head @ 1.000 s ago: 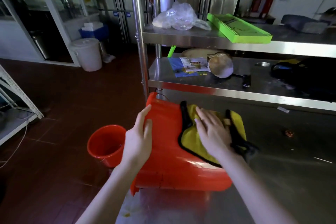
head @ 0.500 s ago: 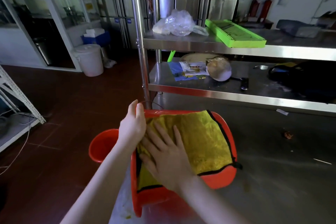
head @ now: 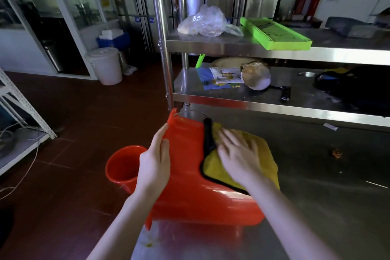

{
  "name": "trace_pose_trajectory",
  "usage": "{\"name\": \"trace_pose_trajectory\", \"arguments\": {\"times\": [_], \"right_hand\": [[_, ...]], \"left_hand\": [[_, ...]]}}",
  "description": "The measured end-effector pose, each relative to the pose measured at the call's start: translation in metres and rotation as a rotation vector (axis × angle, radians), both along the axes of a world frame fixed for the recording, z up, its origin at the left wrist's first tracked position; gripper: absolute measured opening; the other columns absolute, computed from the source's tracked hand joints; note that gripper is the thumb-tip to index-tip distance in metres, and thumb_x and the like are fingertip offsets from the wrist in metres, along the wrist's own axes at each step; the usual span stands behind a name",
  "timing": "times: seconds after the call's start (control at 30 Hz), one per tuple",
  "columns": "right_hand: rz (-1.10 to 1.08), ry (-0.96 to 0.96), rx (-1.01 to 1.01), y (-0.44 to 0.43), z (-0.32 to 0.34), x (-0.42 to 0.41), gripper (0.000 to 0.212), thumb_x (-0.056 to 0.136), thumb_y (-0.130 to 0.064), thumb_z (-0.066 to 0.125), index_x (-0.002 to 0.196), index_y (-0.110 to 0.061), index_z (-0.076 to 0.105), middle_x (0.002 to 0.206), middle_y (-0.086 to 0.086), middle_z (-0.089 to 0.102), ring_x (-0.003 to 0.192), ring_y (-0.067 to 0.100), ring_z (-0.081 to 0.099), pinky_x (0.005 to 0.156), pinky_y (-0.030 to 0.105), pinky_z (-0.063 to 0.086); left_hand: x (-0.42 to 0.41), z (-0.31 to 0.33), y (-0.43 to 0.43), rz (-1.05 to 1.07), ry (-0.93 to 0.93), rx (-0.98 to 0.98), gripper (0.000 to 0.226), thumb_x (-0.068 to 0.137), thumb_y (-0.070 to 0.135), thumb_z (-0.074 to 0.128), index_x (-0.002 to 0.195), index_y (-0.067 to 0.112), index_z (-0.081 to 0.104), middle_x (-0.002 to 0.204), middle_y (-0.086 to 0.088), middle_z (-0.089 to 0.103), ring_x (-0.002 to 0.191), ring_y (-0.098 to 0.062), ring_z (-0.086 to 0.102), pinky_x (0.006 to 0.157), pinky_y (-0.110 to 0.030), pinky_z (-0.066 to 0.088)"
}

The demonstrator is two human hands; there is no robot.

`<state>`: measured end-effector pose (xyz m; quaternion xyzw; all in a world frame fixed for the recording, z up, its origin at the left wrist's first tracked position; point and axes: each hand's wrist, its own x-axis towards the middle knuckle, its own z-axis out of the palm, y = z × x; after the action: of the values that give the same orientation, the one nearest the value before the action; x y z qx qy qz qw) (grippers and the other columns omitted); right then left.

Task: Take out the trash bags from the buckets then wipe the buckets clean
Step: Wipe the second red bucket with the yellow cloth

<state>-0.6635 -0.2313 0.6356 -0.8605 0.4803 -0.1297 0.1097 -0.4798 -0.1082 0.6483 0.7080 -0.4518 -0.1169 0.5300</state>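
Note:
A red bucket (head: 190,192) lies on its side on the steel table (head: 316,196), its rim toward the left edge. My left hand (head: 155,161) holds the bucket at its rim end, fingers wrapped on the edge. My right hand (head: 238,154) lies flat on a yellow cloth (head: 266,160) with black trim and presses it against the bucket's outer wall; the hand is motion-blurred. A second red bucket (head: 123,167) stands upright on the floor left of the table, partly hidden behind my left hand.
Steel shelves (head: 253,99) rise behind the table, carrying a clear plastic bag (head: 204,22), a green tray (head: 274,34), papers and a dark bag. A white lidded bucket (head: 105,65) stands on the red tiled floor. A white rack (head: 23,116) is at the left.
The bucket has been turned from mouth-up with the cloth inside to lying on its side. My right hand and the cloth moved from the inside to the outer wall.

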Motion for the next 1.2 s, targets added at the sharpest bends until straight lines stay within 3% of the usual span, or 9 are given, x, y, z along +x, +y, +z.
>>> {"name": "trace_pose_trajectory", "arguments": {"times": [0.1, 0.23, 0.37, 0.5, 0.73, 0.87, 0.97, 1.07, 1.2], "right_hand": [[0.188, -0.066, -0.176, 0.044, 0.006, 0.053, 0.058, 0.096, -0.057, 0.017, 0.146, -0.036, 0.034, 0.157, -0.012, 0.027, 0.148, 0.015, 0.017, 0.114, 0.059, 0.014], [0.303, -0.069, -0.23, 0.053, -0.004, 0.055, 0.06, 0.097, -0.064, 0.019, 0.152, -0.039, 0.018, 0.161, -0.011, 0.014, 0.15, 0.014, 0.005, 0.115, 0.051, 0.024], [-0.056, -0.079, -0.131, 0.009, -0.013, -0.005, 0.071, 0.09, -0.071, 0.008, 0.15, -0.038, 0.028, 0.16, -0.014, 0.019, 0.148, 0.013, 0.015, 0.115, 0.033, 0.016], [-0.197, 0.019, 0.079, -0.031, -0.004, -0.028, 0.078, 0.083, -0.072, -0.008, 0.149, -0.043, 0.022, 0.158, -0.02, 0.019, 0.146, 0.006, 0.013, 0.119, 0.046, 0.011], [0.185, -0.048, -0.211, 0.046, -0.002, 0.07, 0.06, 0.096, -0.062, 0.02, 0.141, -0.03, 0.045, 0.153, -0.008, 0.036, 0.145, 0.019, 0.025, 0.112, 0.059, 0.022], [0.162, -0.043, -0.224, 0.056, -0.009, 0.071, 0.062, 0.097, -0.063, 0.014, 0.151, -0.033, 0.021, 0.16, -0.01, 0.02, 0.15, 0.017, 0.007, 0.116, 0.055, 0.014], [0.193, -0.064, -0.252, 0.076, -0.018, 0.063, 0.06, 0.097, -0.06, 0.026, 0.151, -0.035, 0.022, 0.159, -0.011, 0.021, 0.15, 0.017, 0.009, 0.116, 0.055, 0.012], [0.217, -0.089, -0.275, 0.081, -0.025, 0.045, 0.058, 0.093, -0.06, 0.037, 0.147, -0.039, 0.032, 0.157, -0.011, 0.027, 0.149, 0.015, 0.014, 0.113, 0.057, 0.014], [0.094, -0.078, -0.134, 0.047, -0.026, 0.011, 0.064, 0.086, -0.078, 0.008, 0.146, -0.056, -0.001, 0.159, -0.025, -0.001, 0.146, 0.001, -0.012, 0.11, 0.055, -0.004]], "left_hand": [[0.002, -0.002, -0.003, 0.029, -0.033, -0.005, 0.04, 0.104, 0.027, 0.038, 0.136, 0.049, 0.045, 0.056, 0.008, 0.063, 0.041, -0.008, 0.05, 0.041, -0.012, 0.033], [-0.004, -0.018, 0.004, 0.02, -0.017, -0.03, 0.04, 0.104, 0.025, 0.035, 0.134, 0.049, 0.045, 0.052, 0.01, 0.059, 0.039, -0.004, 0.046, 0.042, -0.011, 0.033], [-0.009, -0.035, 0.016, -0.013, -0.004, -0.074, 0.043, 0.103, 0.027, 0.033, 0.133, 0.056, 0.041, 0.045, 0.005, 0.038, 0.037, -0.005, 0.03, 0.037, -0.018, 0.027], [-0.007, -0.045, 0.026, -0.016, -0.002, -0.101, 0.044, 0.104, 0.023, 0.033, 0.137, 0.051, 0.042, 0.045, 0.005, 0.039, 0.036, -0.006, 0.03, 0.036, -0.016, 0.026], [-0.002, -0.054, 0.039, -0.039, 0.042, -0.066, 0.044, 0.096, 0.03, 0.033, 0.125, 0.063, 0.04, 0.049, 0.006, 0.048, 0.04, -0.005, 0.034, 0.041, -0.016, 0.028], [0.005, -0.014, 0.024, -0.029, -0.005, -0.026, 0.026, 0.091, 0.057, 0.04, 0.117, 0.057, 0.037, 0.072, 0.011, 0.065, 0.062, -0.002, 0.059, 0.057, -0.015, 0.041], [0.01, 0.021, -0.025, 0.025, -0.039, 0.11, 0.057, 0.088, 0.064, 0.05, 0.138, 0.05, 0.025, 0.115, 0.009, 0.053, 0.097, -0.013, 0.055, 0.08, -0.028, 0.042], [-0.003, 0.038, -0.059, 0.055, -0.188, 0.412, 0.074, 0.087, 0.066, 0.05, 0.149, 0.042, 0.015, 0.117, -0.005, 0.046, 0.093, -0.028, 0.056, 0.074, -0.035, 0.044], [-0.012, 0.028, -0.053, 0.125, -0.177, 0.325, 0.056, 0.096, 0.049, 0.042, 0.148, 0.036, 0.026, 0.114, -0.018, 0.056, 0.095, -0.034, 0.056, 0.079, -0.036, 0.042]]}}
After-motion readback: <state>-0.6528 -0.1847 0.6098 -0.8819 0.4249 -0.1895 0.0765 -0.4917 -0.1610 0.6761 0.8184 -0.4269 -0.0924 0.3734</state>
